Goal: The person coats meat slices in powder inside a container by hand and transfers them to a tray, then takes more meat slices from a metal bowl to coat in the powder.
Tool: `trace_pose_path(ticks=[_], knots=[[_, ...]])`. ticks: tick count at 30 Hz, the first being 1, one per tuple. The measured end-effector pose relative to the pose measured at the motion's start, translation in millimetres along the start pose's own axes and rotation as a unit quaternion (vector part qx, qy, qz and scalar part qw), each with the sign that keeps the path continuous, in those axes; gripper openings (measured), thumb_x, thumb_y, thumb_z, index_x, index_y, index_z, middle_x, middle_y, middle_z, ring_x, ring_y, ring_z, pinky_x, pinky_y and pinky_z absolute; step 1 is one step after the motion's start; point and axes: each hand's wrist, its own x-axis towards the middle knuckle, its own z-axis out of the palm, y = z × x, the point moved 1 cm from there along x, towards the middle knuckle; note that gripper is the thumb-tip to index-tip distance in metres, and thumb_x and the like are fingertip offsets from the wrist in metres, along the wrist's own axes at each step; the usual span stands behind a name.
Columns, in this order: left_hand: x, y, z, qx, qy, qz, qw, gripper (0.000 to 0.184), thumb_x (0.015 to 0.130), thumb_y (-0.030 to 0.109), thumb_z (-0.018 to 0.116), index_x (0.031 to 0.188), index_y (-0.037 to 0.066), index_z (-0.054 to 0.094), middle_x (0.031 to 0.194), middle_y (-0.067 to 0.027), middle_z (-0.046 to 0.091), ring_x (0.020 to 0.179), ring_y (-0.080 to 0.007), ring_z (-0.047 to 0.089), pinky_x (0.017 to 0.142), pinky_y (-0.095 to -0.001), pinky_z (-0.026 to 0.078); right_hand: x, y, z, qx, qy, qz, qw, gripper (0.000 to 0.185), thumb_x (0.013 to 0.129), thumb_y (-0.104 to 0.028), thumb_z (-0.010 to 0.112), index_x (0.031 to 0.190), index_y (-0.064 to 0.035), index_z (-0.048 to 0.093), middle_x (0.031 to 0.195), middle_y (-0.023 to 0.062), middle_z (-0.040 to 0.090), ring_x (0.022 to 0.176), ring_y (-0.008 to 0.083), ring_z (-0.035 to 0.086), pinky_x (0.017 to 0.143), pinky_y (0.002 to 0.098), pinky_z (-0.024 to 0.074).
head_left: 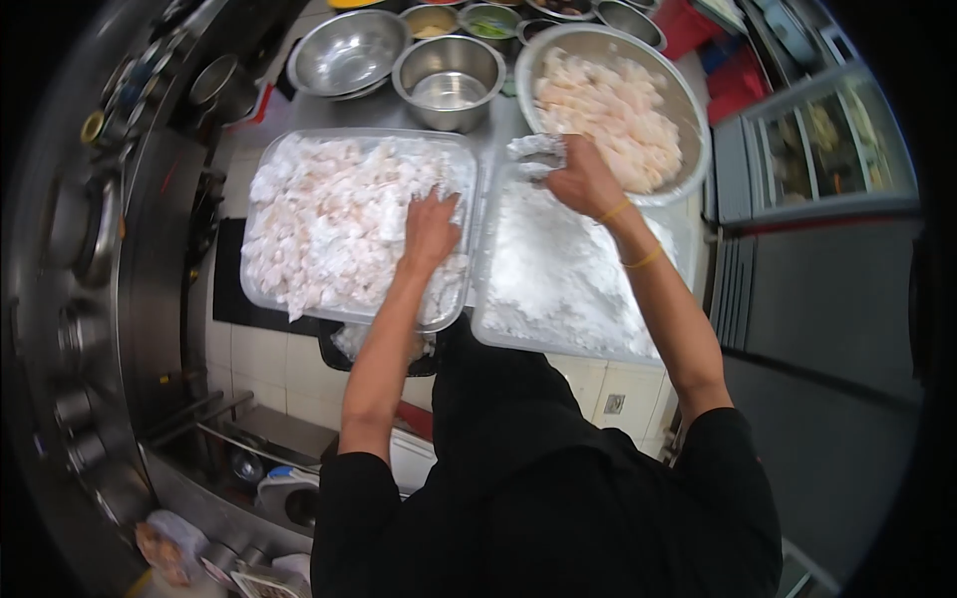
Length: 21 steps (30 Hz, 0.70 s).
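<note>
My left hand rests on white-coated pieces heaped in a clear plastic tray, its powdery fingers spread over the right part of the heap. Beside that tray stands a second one with a thick layer of white powder. Over the powder tray's back edge is my right hand, its fingers caked in white and pointing left with a gap between them; no piece shows in them. Just behind it, a large metal bowl holds pale raw-looking pieces.
Two metal bowls, one wide and one deeper, stand behind the trays, with smaller food bowls farther back. A glass-fronted fridge is on the right. Steel counters line the left. Below the left tray sits a black container.
</note>
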Motion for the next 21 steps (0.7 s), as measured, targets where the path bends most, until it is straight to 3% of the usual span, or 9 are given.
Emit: trace_pose_path(ticks=[3,6,7,11,14,15,18,19,21], knots=[[5,-1,9,-0.021,0.02,0.042,0.999,0.056,0.063,0.002,0.062,0.119,-0.003,0.06,0.123,-0.0326,0.054,0.111,-0.046,0.052,0.1,-0.0474,0.042,-57,14,-57,0.137,0.041,0.113,0.983,0.029,0.077,-0.012,0.072,0.104,-0.003,0.07,0.092,0.0177,0.071,0.085,0.0296,0.068,0.078,0.0358,0.0521],[15,-12,21,0.056,0.028,0.019,0.998,0.054,0.065,0.002,0.063,0.118,-0.002,0.06,0.118,-0.033,0.055,0.107,-0.0464,0.055,0.095,-0.0475,0.046,-115,39,-101,0.009,0.069,0.181,0.981,0.028,0.077,-0.012,0.074,0.103,-0.0026,0.07,0.092,0.017,0.071,0.083,0.0265,0.068,0.078,0.034,0.0519],[18,-12,20,0.058,0.051,0.019,0.997,0.052,0.066,0.003,0.063,0.118,-0.001,0.061,0.117,-0.0332,0.056,0.106,-0.0473,0.055,0.095,-0.0478,0.045,-132,65,-101,0.018,0.067,0.185,0.98,0.031,0.075,-0.013,0.075,0.104,-0.0042,0.07,0.093,0.0167,0.071,0.086,0.0293,0.067,0.08,0.0363,0.0518],[23,0,10,0.064,0.09,-0.002,0.994,0.05,0.068,0.002,0.062,0.117,-0.005,0.061,0.114,-0.0333,0.057,0.107,-0.0481,0.055,0.095,-0.0466,0.045,-179,112,-78,-0.201,-0.023,0.176,0.963,0.043,0.069,-0.012,0.071,0.112,-0.009,0.066,0.105,0.0179,0.065,0.099,0.0335,0.062,0.087,0.0419,0.0499],[20,25,-17,0.045,0.155,-0.03,0.986,0.048,0.066,0.002,0.063,0.114,-0.006,0.062,0.112,-0.0316,0.059,0.105,-0.0471,0.056,0.094,-0.0465,0.046,-185,137,-42,-0.232,-0.021,0.165,0.958,0.047,0.067,-0.012,0.07,0.114,-0.0089,0.065,0.111,0.0197,0.063,0.103,0.0322,0.061,0.088,0.0408,0.05],[18,38,-27,0.038,0.19,-0.01,0.981,0.046,0.065,0.002,0.064,0.111,-0.005,0.064,0.102,-0.0271,0.064,0.096,-0.043,0.061,0.088,-0.0446,0.048,-180,151,-33,-0.209,-0.013,0.136,0.968,0.046,0.063,-0.009,0.069,0.108,-0.0038,0.066,0.1,0.0228,0.063,0.097,0.0356,0.061,0.086,0.0415,0.0505],[10,72,-39,-0.084,0.215,-0.026,0.973,0.043,0.065,0.0,0.063,0.108,-0.003,0.066,0.091,-0.0217,0.067,0.085,-0.0346,0.066,0.08,-0.0397,0.051,-168,148,-37,-0.109,-0.004,0.179,0.978,0.04,0.062,-0.003,0.063,0.102,0.0024,0.065,0.092,0.0271,0.061,0.093,0.0399,0.06,0.084,0.0427,0.0505],[5,92,-42,-0.098,0.213,-0.013,0.972,0.035,0.07,0.0,0.065,0.105,-0.002,0.067,0.086,-0.0175,0.068,0.077,-0.0271,0.066,0.074,-0.0347,0.051,-162,139,-41,-0.076,0.018,0.165,0.983,0.039,0.062,-0.002,0.062,0.1,0.0036,0.065,0.091,0.0281,0.061,0.092,0.0412,0.06,0.084,0.043,0.0505],[0,117,-42,-0.132,0.184,-0.003,0.974,0.031,0.074,0.001,0.066,0.105,-0.002,0.067,0.087,-0.0161,0.069,0.078,-0.0247,0.065,0.075,-0.0332,0.051,-156,117,-43,-0.009,0.053,0.139,0.989,0.037,0.061,0.001,0.059,0.097,0.0061,0.064,0.089,0.0301,0.061,0.09,0.0437,0.06,0.083,0.0436,0.0505]])
